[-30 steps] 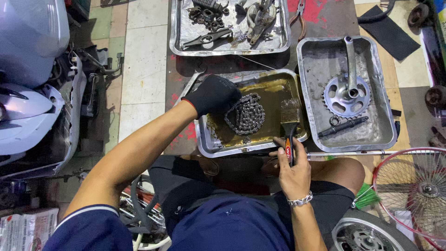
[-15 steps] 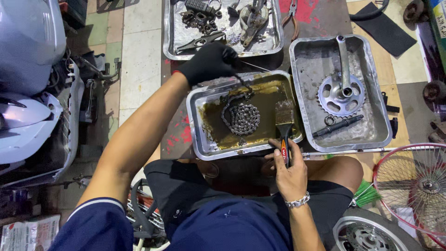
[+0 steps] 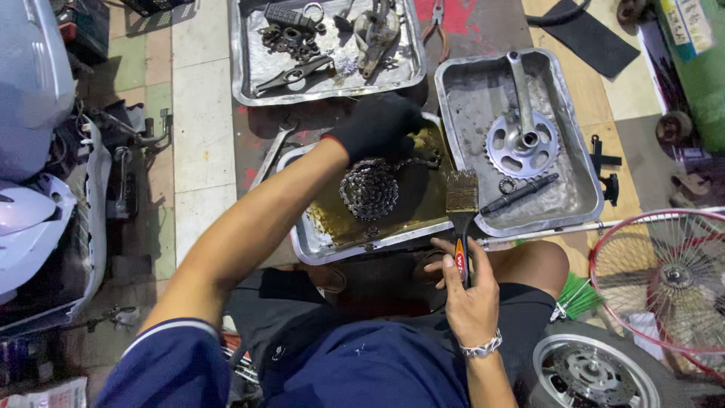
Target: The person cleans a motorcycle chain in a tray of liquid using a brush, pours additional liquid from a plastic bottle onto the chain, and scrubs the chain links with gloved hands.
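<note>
Head view: tiled floor (image 3: 200, 143), gloved left hand (image 3: 377, 125) gripping chain (image 3: 371, 189), right hand (image 3: 468, 291) fingers around brush (image 3: 461, 219).

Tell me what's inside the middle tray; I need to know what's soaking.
In the middle tray: a coiled chain in brownish liquid and the bristles of the brush. The gloved left hand covers the far corner, so anything beneath it is hidden.

Bright, even overhead light, glare on metal trays (image 3: 574, 181), perhaps slight wide-angle edge distortion.

A repair workshop: metal trays (image 3: 393, 83) of greasy parts, a spoked wheel (image 3: 668, 283), tiled floor (image 3: 200, 128).
</note>
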